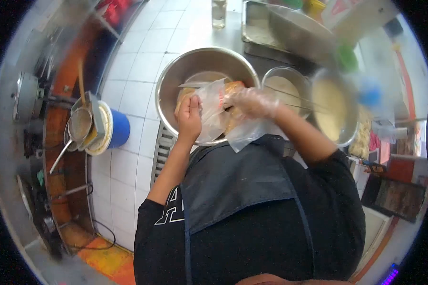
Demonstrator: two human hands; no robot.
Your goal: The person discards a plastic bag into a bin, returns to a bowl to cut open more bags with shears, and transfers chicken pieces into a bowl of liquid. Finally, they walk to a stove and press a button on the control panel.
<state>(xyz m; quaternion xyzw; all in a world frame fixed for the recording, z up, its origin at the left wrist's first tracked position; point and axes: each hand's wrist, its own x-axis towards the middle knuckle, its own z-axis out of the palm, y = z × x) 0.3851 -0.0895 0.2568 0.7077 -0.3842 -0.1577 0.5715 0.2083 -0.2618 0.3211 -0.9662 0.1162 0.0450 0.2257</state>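
Gripping plastic bag [213, 114] over steel bowl [173, 78]; left hand [190, 114], gloved right hand [252, 102] both clenched; elbows bent

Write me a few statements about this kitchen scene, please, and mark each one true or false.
1. The right hand wears a clear plastic glove. True.
2. The left hand is gloved as well. False: it is bare.
3. Both hands hold a clear bag over the large metal bowl. True.
4. The bucket on the white tiles is red. False: it is blue.
5. The smaller bowl beside the large one is empty. False: it holds a pale, creamy mix.
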